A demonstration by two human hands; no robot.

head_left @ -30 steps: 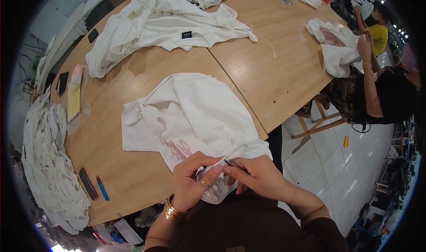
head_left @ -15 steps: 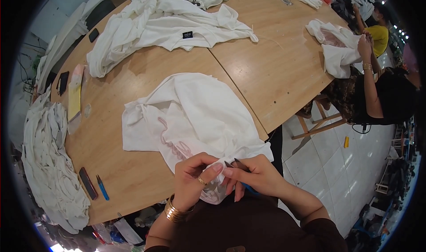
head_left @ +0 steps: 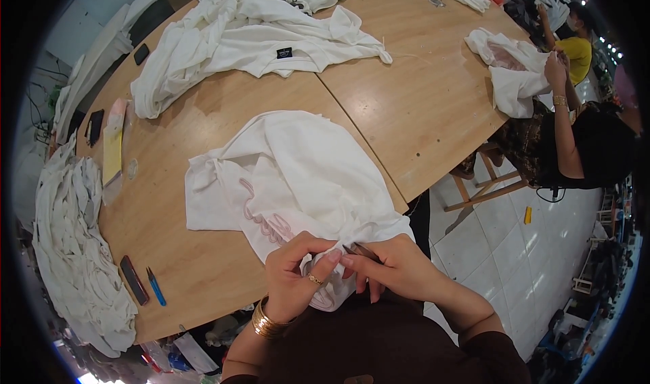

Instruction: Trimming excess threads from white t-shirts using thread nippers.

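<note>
Left hand point(head_left: 292, 276) fingers pinch a fold of the white garment point(head_left: 298, 181) at the table's point(head_left: 420, 106) near edge; the right hand point(head_left: 396, 269) clamps a thin dark tool point(head_left: 362, 251) against it. A slip could snag the cloth. Farther off, a small black square label point(head_left: 284, 52) sits on another white garment point(head_left: 250, 39).

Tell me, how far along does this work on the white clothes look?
Hard to judge. In hand: the left hand and right hand pinch the near edge of a white garment with pink stitching, the right holding a thin dark tool. More white garments lie heaped at the table's left edge and spread at the far side; which are finished cannot be told.
</note>
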